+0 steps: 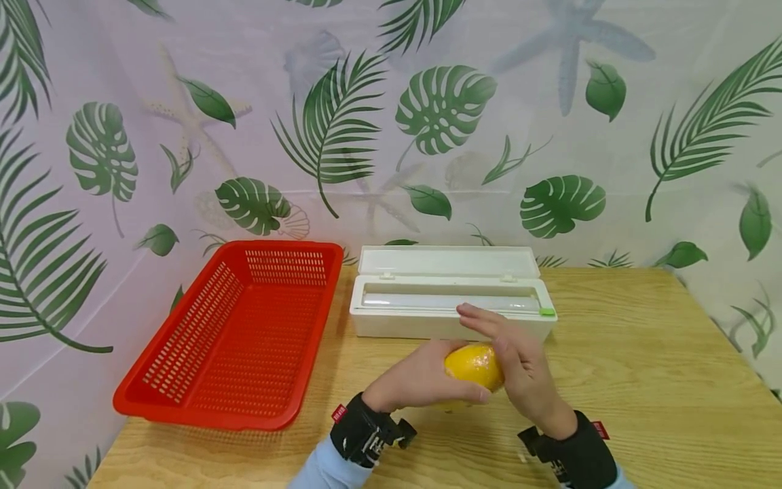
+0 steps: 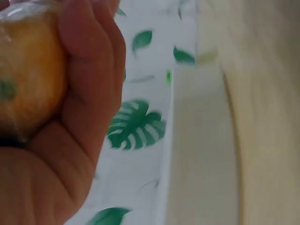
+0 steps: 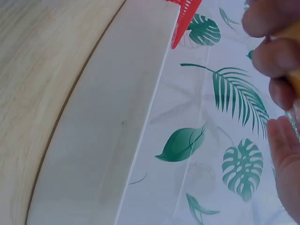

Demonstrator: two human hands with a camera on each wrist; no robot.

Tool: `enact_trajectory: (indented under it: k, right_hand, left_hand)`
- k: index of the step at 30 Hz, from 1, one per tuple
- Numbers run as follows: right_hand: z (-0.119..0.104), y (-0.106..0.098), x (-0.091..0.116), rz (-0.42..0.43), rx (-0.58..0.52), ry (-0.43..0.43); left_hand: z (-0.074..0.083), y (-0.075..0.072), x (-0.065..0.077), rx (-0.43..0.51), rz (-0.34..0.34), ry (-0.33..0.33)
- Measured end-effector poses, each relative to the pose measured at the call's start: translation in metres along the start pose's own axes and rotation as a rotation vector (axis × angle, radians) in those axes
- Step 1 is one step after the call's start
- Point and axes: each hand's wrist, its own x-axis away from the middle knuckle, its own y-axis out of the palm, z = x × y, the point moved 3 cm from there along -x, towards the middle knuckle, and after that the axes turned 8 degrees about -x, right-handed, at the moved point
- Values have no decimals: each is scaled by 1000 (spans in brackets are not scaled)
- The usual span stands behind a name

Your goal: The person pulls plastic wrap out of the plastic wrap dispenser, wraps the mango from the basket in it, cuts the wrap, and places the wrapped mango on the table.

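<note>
A yellow-orange fruit with a shiny clear film over it is held above the table, in front of the white box. My left hand grips it, thumb on one side and fingers curled round the other. In the left wrist view the film on the fruit shows wrinkles, and a small green spot is visible. My right hand is raised at the fruit's right side with its fingers extended. Whether its palm touches the fruit is hard to tell. In the right wrist view only part of the right hand appears.
Behind the hands stands a long white cling film dispenser, its lid raised and a film roll inside. A red plastic basket sits to the left on the wooden table. A leaf-patterned cloth hangs behind.
</note>
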Motion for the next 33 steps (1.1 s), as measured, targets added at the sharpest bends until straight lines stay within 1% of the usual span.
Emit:
enact_trajectory:
  k: [2, 4, 5, 6, 9, 12, 16, 18, 21, 23, 25, 27, 29, 33]
  right_hand:
    - [0, 3, 0, -12, -50, -94]
    - [1, 4, 2, -9, -110, -138]
    - [1, 4, 3, 4, -136, -138]
    - [2, 4, 5, 23, -153, -121]
    - [5, 6, 9, 108, -185, -39]
    - [7, 8, 11, 179, -191, 57]
    - [9, 10, 11, 212, -158, 180]
    - [10, 10, 11, 223, -139, 256]
    - [11, 10, 11, 231, -124, 344]
    - [12, 10, 11, 236, -125, 376]
    - [14, 10, 12, 238, -125, 389]
    - [17, 10, 13, 250, -115, 407]
    - [19, 11, 14, 266, -106, 433]
    - [24, 11, 16, 299, -73, 513]
  left_hand:
    - [-2, 4, 0, 141, -93, -22]
    - [-3, 8, 0, 274, -161, -33]
    - [-4, 9, -1, 308, -177, -32]
    - [-4, 11, -1, 328, -185, -33]
    - [-5, 14, -2, 314, -163, -48]
    - [-7, 13, -2, 207, -91, -81]
    - [-5, 11, 0, 43, 14, -129]
    - [-2, 11, 0, -24, 53, -148]
    - [1, 11, 1, -101, 104, -146]
    - [3, 12, 0, -149, 134, -131]
    - [4, 13, 0, -214, 166, -119]
    - [5, 15, 0, -315, 195, -128]
    - [6, 17, 1, -433, 221, -152]
    - [7, 22, 0, -714, 278, -187]
